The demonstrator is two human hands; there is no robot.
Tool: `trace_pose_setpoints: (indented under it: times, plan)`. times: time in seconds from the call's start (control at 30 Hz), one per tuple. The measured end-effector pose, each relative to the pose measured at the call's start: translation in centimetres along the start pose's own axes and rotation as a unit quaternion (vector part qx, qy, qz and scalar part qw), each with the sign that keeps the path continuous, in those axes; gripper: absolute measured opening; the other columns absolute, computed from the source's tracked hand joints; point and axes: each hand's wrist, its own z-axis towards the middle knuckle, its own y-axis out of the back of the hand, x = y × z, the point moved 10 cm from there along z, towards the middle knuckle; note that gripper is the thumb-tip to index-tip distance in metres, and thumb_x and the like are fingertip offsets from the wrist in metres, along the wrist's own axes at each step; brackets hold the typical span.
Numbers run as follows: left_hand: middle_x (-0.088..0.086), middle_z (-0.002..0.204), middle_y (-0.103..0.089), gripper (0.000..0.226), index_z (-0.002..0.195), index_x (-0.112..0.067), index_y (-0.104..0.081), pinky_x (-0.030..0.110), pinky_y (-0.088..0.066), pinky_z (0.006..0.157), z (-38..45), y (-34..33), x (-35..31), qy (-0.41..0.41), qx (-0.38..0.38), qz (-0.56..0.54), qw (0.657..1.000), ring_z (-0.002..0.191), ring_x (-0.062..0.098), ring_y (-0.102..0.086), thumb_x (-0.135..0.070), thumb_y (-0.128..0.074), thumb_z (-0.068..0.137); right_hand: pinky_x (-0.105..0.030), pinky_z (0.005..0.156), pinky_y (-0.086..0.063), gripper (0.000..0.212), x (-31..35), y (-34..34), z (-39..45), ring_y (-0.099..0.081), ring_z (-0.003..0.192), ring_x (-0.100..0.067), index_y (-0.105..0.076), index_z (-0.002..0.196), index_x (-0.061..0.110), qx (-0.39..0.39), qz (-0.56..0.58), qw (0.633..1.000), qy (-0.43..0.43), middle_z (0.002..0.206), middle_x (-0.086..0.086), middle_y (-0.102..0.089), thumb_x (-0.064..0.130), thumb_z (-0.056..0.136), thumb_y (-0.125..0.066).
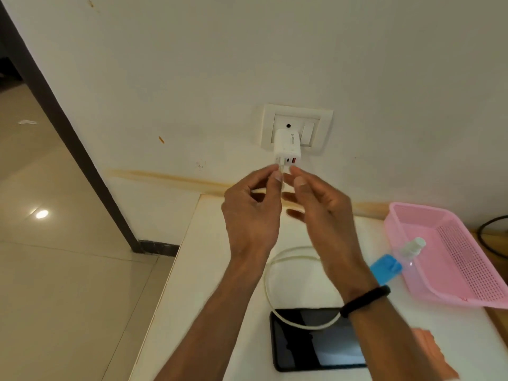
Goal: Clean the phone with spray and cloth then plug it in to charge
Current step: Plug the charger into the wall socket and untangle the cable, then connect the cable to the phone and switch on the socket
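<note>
A white charger adapter (286,145) sits in the wall socket (297,127). Just below its ports, my left hand (251,213) pinches the end of the white cable (270,281) between thumb and forefinger. My right hand (320,213) is raised beside it, fingertips touching the same cable end. The cable loops down over the table to the black phone (316,345), which lies screen up near the front. A clear spray bottle (411,250) with a blue label leans on the pink basket. An orange cloth (431,350) lies at the right, partly behind my right forearm.
The pink plastic basket (450,259) stands at the table's right. The white table (209,270) butts against the wall; its left edge drops to a tiled floor. A dark door frame (68,138) runs down the left. A black cable (492,232) curls at far right.
</note>
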Motion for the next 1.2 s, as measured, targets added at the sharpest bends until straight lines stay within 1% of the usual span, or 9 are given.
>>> trace_pose_setpoints:
  times: [0.13,0.27,0.37,0.43,0.57,0.73,0.8,0.93,1.2]
  plan:
    - [-0.013,0.092,-0.069,0.017,0.109,-0.023,-0.077,0.014,-0.049,0.064,-2.0,1.8,-3.9,-0.144,-0.074,0.130,0.978,0.074,0.007,-0.063,-0.032,-0.064,0.101,-0.037,0.091,-0.063,0.019,-3.9,5.7,0.3,-0.078,0.092,-0.015,-0.076,0.116,0.020,-0.076,-0.144,0.983,-0.087,0.104,0.003,-0.081,0.020,0.099,-0.068]
    - [-0.019,0.064,-0.058,0.020,0.093,-0.019,-0.075,0.012,-0.041,0.055,-4.3,-0.8,-5.2,-0.228,0.060,0.163,0.958,0.056,0.006,-0.055,-0.029,-0.061,0.103,-0.029,0.106,-0.043,0.038,-9.3,6.9,-0.8,-0.057,0.133,-0.024,-0.064,0.137,0.014,0.059,-0.433,0.880,-0.185,0.143,-0.004,-0.062,0.017,0.099,-0.064]
    - [-0.011,0.088,-0.074,0.017,0.102,-0.020,-0.076,0.032,-0.054,0.080,-5.2,-3.3,-1.9,-0.175,0.201,0.280,0.922,0.081,0.009,-0.067,-0.028,-0.061,0.102,-0.039,0.112,-0.044,0.044,-10.6,6.3,-1.9,-0.049,0.136,-0.035,-0.059,0.140,0.010,0.110,-0.561,0.800,-0.179,0.145,-0.014,-0.055,0.005,0.097,-0.058]
    - [-0.006,0.119,-0.072,0.024,0.120,-0.024,-0.073,0.038,-0.044,0.104,-5.3,-3.7,0.5,-0.145,0.237,0.393,0.876,0.111,0.017,-0.065,-0.034,-0.059,0.102,-0.044,0.104,-0.050,0.037,-10.1,6.3,-2.1,-0.054,0.128,-0.038,-0.062,0.131,0.008,0.090,-0.591,0.785,-0.165,0.136,-0.017,-0.056,0.001,0.095,-0.058]
    - [0.004,0.129,-0.066,0.032,0.132,-0.023,-0.066,0.039,-0.043,0.106,-4.6,-2.3,3.4,-0.054,0.254,0.429,0.865,0.120,0.024,-0.060,-0.032,-0.059,0.102,-0.042,0.092,-0.052,0.032,-8.5,6.2,-2.4,-0.062,0.115,-0.039,-0.066,0.122,0.014,0.057,-0.566,0.805,-0.166,0.128,-0.015,-0.060,0.004,0.093,-0.057]
    - [0.004,0.139,-0.063,0.039,0.143,-0.018,-0.059,0.038,-0.042,0.108,-5.8,-4.6,1.6,-0.137,0.319,0.378,0.858,0.129,0.025,-0.056,-0.023,-0.053,0.105,-0.024,0.070,-0.059,0.024,-3.0,5.0,-4.0,-0.074,0.081,-0.010,-0.075,0.109,0.023,0.020,-0.340,0.938,-0.061,0.089,0.006,-0.078,0.014,0.087,-0.075]
    - [0.001,0.123,-0.073,0.032,0.133,-0.019,-0.067,0.040,-0.049,0.098,-6.7,-5.3,1.1,-0.149,0.350,0.377,0.845,0.116,0.022,-0.065,-0.027,-0.049,0.107,-0.014,0.065,-0.057,0.023,-1.0,5.7,-5.9,-0.074,0.074,-0.003,-0.076,0.104,0.022,-0.013,-0.265,0.964,-0.030,0.081,0.009,-0.077,0.017,0.083,-0.083]
    - [-0.005,0.090,-0.064,0.026,0.106,-0.021,-0.079,0.026,-0.044,0.073,-8.5,-3.8,0.5,-0.146,0.334,0.420,0.831,0.081,0.014,-0.058,-0.028,-0.053,0.105,-0.021,0.076,-0.062,0.038,-2.0,7.6,-8.3,-0.078,0.080,-0.005,-0.070,0.111,0.023,-0.006,-0.196,0.975,-0.103,0.086,0.009,-0.081,0.027,0.079,-0.090]
    - [-0.001,0.104,-0.075,0.019,0.105,-0.021,-0.078,0.032,-0.055,0.085,-7.5,3.9,4.1,0.045,0.193,0.486,0.851,0.100,0.020,-0.070,-0.035,-0.074,0.093,-0.023,0.099,-0.038,0.087,-8.2,5.4,-14.1,-0.047,0.126,-0.014,-0.052,0.145,0.032,0.338,-0.516,0.782,-0.084,0.137,0.009,-0.054,0.043,0.069,-0.093]
